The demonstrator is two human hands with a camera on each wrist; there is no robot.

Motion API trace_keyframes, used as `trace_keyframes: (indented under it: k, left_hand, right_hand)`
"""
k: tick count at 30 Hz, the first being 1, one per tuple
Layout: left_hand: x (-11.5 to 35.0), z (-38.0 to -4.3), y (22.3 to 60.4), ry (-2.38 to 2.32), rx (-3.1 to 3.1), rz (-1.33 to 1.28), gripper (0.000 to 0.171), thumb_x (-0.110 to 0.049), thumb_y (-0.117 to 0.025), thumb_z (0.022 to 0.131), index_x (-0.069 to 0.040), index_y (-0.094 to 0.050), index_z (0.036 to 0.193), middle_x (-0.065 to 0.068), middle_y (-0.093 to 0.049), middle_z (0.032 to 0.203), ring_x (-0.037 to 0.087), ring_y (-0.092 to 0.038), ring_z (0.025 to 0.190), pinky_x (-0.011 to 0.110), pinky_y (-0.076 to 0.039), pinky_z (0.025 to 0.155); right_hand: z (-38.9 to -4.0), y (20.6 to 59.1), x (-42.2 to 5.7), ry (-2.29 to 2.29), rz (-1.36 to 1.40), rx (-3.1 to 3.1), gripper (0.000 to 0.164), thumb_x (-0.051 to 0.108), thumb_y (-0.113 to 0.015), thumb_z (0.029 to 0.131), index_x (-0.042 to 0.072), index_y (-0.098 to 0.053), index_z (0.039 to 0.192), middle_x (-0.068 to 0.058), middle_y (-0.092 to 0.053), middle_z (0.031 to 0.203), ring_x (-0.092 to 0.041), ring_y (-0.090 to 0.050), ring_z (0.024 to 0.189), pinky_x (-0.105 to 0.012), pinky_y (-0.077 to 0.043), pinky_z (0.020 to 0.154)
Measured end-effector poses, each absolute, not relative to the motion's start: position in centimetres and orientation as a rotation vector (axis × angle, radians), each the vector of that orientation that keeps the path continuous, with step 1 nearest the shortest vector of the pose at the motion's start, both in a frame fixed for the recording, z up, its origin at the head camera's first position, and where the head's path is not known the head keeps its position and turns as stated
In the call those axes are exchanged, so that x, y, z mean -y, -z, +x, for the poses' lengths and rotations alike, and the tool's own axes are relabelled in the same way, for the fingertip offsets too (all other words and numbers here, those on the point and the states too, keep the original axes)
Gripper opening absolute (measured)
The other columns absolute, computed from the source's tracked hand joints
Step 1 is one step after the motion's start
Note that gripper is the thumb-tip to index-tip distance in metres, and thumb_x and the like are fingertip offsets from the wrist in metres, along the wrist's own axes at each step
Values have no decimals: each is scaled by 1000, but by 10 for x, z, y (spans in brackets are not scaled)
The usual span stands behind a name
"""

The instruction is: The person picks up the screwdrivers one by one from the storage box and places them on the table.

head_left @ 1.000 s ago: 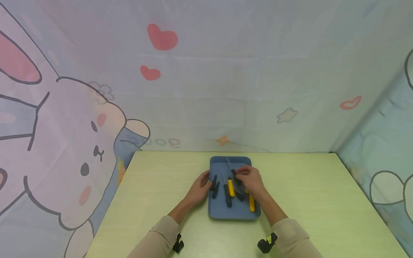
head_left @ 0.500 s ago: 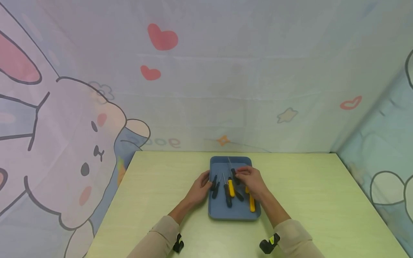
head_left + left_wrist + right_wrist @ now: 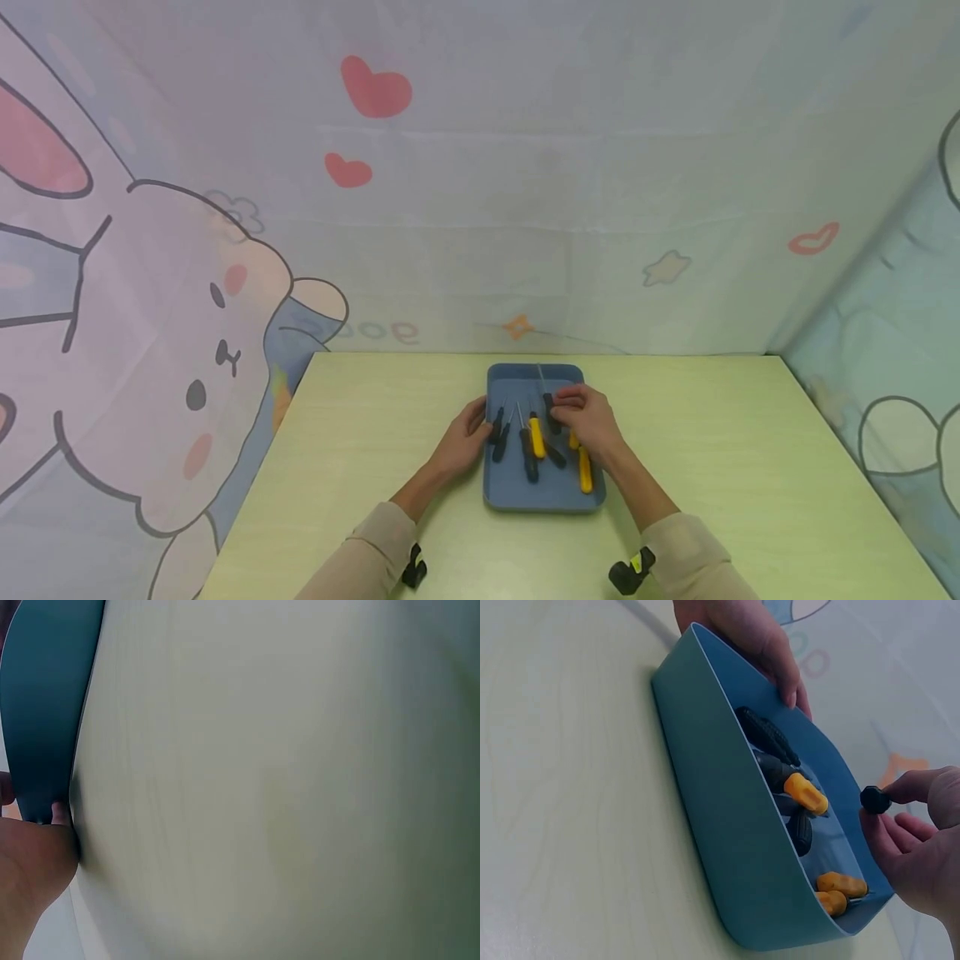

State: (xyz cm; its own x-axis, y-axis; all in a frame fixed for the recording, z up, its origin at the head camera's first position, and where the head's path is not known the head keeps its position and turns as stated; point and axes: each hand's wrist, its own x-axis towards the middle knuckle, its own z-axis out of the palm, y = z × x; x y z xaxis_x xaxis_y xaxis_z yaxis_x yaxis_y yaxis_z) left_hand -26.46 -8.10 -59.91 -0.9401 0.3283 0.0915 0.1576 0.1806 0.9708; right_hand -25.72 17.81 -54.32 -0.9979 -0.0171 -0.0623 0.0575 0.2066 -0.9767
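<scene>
My left hand (image 3: 460,442) grips the left wall of a blue-grey tray (image 3: 517,502), with its thumb over the rim in the right wrist view. In my right hand (image 3: 590,423), thumb and fingers pinch a black-handled screwdriver (image 3: 551,408) above the tray's right half. Its thin shaft points to the far end, and the black handle end (image 3: 875,799) shows between the fingertips. Inside the tray lie several more screwdrivers, among them a black one (image 3: 529,460), a yellow one (image 3: 537,437) in the middle and another yellow one (image 3: 586,475) at the right wall, partly hidden by the right hand.
The tray stands on a pale wooden table (image 3: 360,433), towards its far edge. Behind the table hangs a cloth backdrop (image 3: 480,233) printed with a rabbit and hearts. Bare tabletop stretches to both sides of the tray.
The held screwdriver has swung its shaft slightly to the right, now pointing more straight ahead. The right forearm has shifted a little to the right; the left hand and the tray stay put.
</scene>
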Motion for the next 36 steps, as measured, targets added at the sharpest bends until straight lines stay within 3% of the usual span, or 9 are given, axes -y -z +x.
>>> trace_keyframes:
  k: [11,20,36]
  left_hand:
    - [82,-265,600,-1870,-2307,490,56,-1,-46,109,9,-28,162,30,-32,167,43,-33,155,50,-31,127]
    - [82,-264,599,-1859,-2313,481,57,-1,-46,109,9,-27,162,30,-32,167,43,-33,155,49,-31,127]
    - [81,-265,598,-1872,-2298,491,57,-2,-45,110,9,-26,162,30,-31,167,43,-32,155,51,-30,127]
  right_hand:
    - [-254,543,-183,1904,20,-2453,37,4,-71,98,-6,-61,131,-26,-68,131,-37,-67,120,-37,-61,98]
    - [-255,545,-188,1902,42,-2458,35,2,-72,97,-5,-61,130,-24,-69,128,-34,-69,116,-27,-61,90]
    - [-250,541,-195,1910,28,-2455,37,0,-71,97,-7,-59,132,-27,-67,129,-35,-68,116,-23,-60,88]
